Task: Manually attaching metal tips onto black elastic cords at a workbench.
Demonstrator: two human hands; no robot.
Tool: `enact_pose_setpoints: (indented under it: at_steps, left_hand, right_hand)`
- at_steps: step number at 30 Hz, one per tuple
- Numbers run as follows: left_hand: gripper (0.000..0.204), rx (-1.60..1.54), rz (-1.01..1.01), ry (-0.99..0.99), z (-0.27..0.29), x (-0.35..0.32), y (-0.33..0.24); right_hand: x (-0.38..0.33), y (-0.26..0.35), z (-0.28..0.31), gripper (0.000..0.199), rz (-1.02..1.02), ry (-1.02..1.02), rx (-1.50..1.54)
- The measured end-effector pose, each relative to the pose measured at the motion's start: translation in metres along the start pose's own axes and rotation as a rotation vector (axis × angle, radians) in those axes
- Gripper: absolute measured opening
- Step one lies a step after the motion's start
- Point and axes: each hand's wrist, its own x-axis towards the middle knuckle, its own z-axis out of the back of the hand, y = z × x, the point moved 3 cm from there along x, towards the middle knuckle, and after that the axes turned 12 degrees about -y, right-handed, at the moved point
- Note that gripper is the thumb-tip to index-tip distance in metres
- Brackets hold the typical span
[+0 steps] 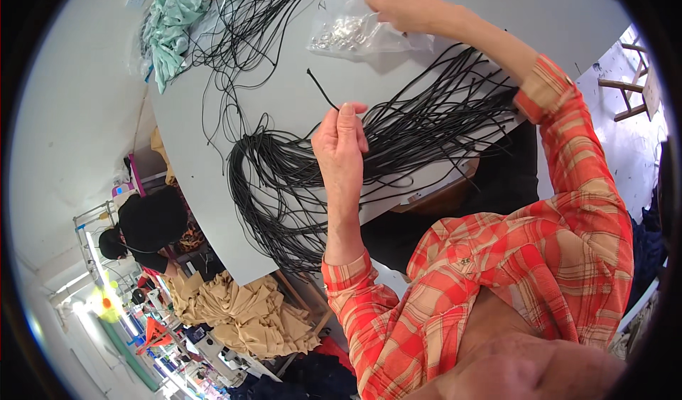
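Observation:
My left hand (342,141) is closed, pinching a black cord (323,89) between thumb and fingers. The cord's free end sticks up and to the left. Under and beside this hand a large bundle of black cords (419,126) spreads across the grey-white table (206,180). My right hand (406,6) is over a clear plastic bag (387,43) at the far side, its fingers curled down. Whatever they hold, if anything, is hidden. Small shiny silver metal pieces (342,33) lie in a heap in the bag, left of this hand.
More black cords (249,27) lie at the table's far left, beside crumpled mint-green fabric (170,30). Tan cloth (245,315) is piled below the table's left corner. Another person in black (153,219) bends over work at left. A wooden stool (636,91) stands at right.

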Motion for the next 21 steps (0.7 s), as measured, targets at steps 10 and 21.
enact_pose_setpoints:
  at_steps: [10, 21]
  left_hand:
    - [0.027, -0.271, 0.111, 0.093, -0.028, -0.009, -0.015]
    - [0.022, 0.25, -0.312, 0.006, -0.022, -0.016, -0.004]
  right_hand:
    - [-0.063, 0.076, 0.094, 0.015, 0.213, -0.334, 0.808]
    - [-0.059, 0.1, 0.109, 0.019, 0.14, -0.291, 0.915]
